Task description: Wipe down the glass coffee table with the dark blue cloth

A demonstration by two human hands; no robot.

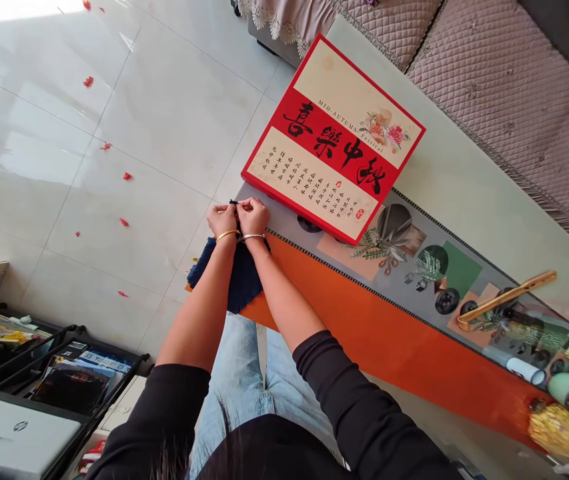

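Note:
My left hand (222,219) and my right hand (254,216) are close together at the left end of the table, fingertips nearly touching. Both are closed in a pinch on a small black strip (234,203), which looks like cord or fabric; most of it is hidden by the fingers. Under my wrists a dark blue, rough-textured cloth (242,283) lies over the table's end. Just beyond my right hand rests a flat red and cream Mid-Autumn gift box (331,137).
A patterned runner (404,247) and an orange cover (334,307) lie along the table. A wooden stick-like tool (509,297), a green cup (564,387) and jars stand at right. A quilted sofa (489,87) is behind; an HP printer (19,427) sits lower left. Red scraps (124,222) dot the floor.

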